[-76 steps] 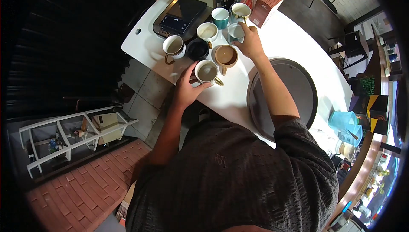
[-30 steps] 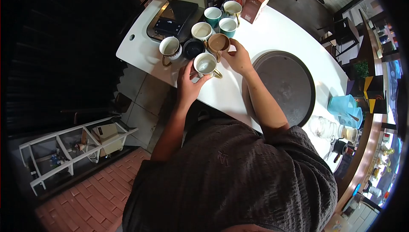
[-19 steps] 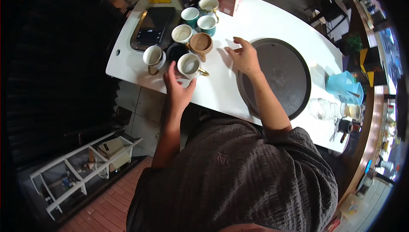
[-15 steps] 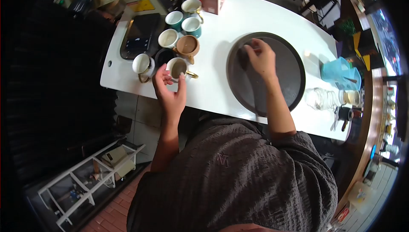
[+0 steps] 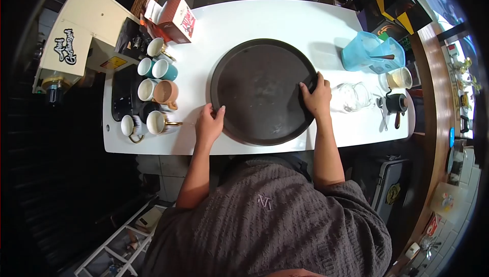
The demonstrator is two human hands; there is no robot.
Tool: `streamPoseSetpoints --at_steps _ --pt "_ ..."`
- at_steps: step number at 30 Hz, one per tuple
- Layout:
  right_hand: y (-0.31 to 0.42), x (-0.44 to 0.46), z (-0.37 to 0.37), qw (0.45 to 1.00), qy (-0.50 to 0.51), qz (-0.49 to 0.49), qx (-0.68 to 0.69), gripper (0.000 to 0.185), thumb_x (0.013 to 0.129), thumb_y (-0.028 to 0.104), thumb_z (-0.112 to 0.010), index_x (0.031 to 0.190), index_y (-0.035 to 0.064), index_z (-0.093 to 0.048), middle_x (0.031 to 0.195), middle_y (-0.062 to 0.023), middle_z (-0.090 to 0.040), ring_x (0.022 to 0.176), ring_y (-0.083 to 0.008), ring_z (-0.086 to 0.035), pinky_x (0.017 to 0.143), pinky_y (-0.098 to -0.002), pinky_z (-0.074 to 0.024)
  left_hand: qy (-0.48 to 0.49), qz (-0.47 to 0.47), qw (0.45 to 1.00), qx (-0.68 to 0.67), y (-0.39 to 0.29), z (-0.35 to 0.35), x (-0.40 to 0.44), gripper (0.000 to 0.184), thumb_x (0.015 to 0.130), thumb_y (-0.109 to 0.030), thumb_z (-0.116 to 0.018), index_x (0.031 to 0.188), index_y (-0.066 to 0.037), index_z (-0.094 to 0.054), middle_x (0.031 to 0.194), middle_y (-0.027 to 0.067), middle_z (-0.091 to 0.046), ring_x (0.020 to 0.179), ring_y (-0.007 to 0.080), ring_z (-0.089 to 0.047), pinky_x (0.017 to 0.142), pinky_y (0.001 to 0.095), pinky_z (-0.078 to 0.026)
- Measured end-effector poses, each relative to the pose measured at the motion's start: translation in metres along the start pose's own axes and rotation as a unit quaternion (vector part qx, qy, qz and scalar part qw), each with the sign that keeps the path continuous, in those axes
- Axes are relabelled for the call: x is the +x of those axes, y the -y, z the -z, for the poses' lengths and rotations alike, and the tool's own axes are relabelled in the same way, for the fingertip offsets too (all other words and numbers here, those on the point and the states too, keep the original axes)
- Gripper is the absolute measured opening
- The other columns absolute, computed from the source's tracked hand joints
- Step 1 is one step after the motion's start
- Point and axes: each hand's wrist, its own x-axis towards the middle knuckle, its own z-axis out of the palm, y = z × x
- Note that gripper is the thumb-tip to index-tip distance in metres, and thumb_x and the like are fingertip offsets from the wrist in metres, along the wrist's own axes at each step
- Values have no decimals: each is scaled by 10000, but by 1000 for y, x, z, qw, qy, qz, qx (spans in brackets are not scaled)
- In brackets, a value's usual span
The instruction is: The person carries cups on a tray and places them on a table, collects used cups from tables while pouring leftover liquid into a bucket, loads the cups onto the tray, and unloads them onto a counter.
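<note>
A round dark tray [image 5: 262, 88] lies on the white table in front of me. My left hand [image 5: 209, 125] holds its lower left rim, thumb on the edge and fingers around the outside. On the opposite side, my right hand [image 5: 318, 100] grips the right rim with the thumb over the inside. Left of the tray stand several cups: a white cup with a gold handle [image 5: 156, 122] is closest to my left hand, and a brown cup [image 5: 166, 92] is just behind it. Teal cups [image 5: 165, 70] stand farther back.
A red and white box [image 5: 177, 21] stands at the back left, beside a cream-coloured machine [image 5: 76, 37]. To the right are a light blue pitcher [image 5: 359, 52], a clear glass jar [image 5: 351, 97], a spoon [image 5: 382, 114] and a small dark pot [image 5: 395, 103]. A black scale [image 5: 122, 93] sits behind the cups.
My left hand has left the white cup with the gold handle and moved right to the tray's rim. My right hand has gone from above the tray to its right rim. The view has shifted.
</note>
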Motion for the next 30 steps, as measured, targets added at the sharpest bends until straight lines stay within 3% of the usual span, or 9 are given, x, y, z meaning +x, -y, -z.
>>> streamPoseSetpoints --at_steps 2,5,9,13,18,20,21,28,30 --pt "-9 3 -2 1000 0 20 12 617 804 281 -707 1278 -45 -486 1094 -282 -549 1000 -410 -554 889 -454 -445 -18 20 999 33 -6 -8 0 533 878 -349 -644 1206 58 -540 1037 179 -643 931 316 -635 831 401 -489" --pt "-12 1 -4 996 -36 28 71 414 838 125 -628 1196 -61 -535 1068 -248 -554 996 -397 -547 885 -446 -441 -49 65 989 -126 16 -22 -1 442 847 -93 -683 1221 89 -534 946 109 -650 831 168 -616 755 291 -489" --pt "0 -12 15 986 -35 62 149 405 827 105 -659 1178 -56 -538 1045 -222 -549 972 -372 -546 876 -414 -442 -100 38 962 -250 25 -9 -50 427 874 -72 -659 1240 84 -505 912 63 -604 778 104 -558 705 247 -468" --pt "33 -34 38 959 -11 57 278 440 867 111 -680 1242 -34 -502 1106 -140 -515 1012 -221 -550 802 -320 -483 -161 8 911 -379 21 24 -115 443 898 -39 -644 1289 55 -459 932 6 -534 792 34 -501 722 182 -419" --pt "108 -87 57 921 30 155 355 447 900 87 -637 1284 -47 -451 1125 -122 -523 1061 -201 -524 900 -315 -441 -377 27 785 -492 27 61 -205 459 892 16 -621 1320 25 -454 959 -11 -533 888 48 -514 813 194 -413" --pt "132 -112 58 882 54 191 428 439 904 86 -629 1276 -51 -442 1134 -137 -540 1067 -208 -527 942 -330 -413 -436 -59 715 -544 44 58 -244 499 886 18 -626 1350 14 -442 1005 -3 -557 960 58 -525 858 207 -418" --pt "142 -127 59 881 70 205 421 427 909 90 -624 1267 -54 -440 1175 -153 -537 1078 -212 -527 953 -329 -408 -452 -53 715 -531 53 59 -268 508 889 3 -630 1362 7 -443 1054 3 -574 989 71 -532 893 223 -414" --pt "192 -273 43 809 265 345 395 458 904 123 -647 1278 -61 -455 1181 -173 -551 1118 -247 -508 1008 -378 -370 -593 97 638 -482 103 45 -472 466 903 -35 -630 1333 27 -462 1138 34 -595 1022 94 -539 897 240 -420" --pt "201 -324 40 779 351 370 365 452 895 137 -660 1264 -57 -485 1185 -170 -557 1133 -260 -500 1024 -390 -358 -633 119 586 -492 104 42 -532 467 905 -54 -634 1330 36 -461 1125 41 -599 1017 98 -544 887 239 -426"
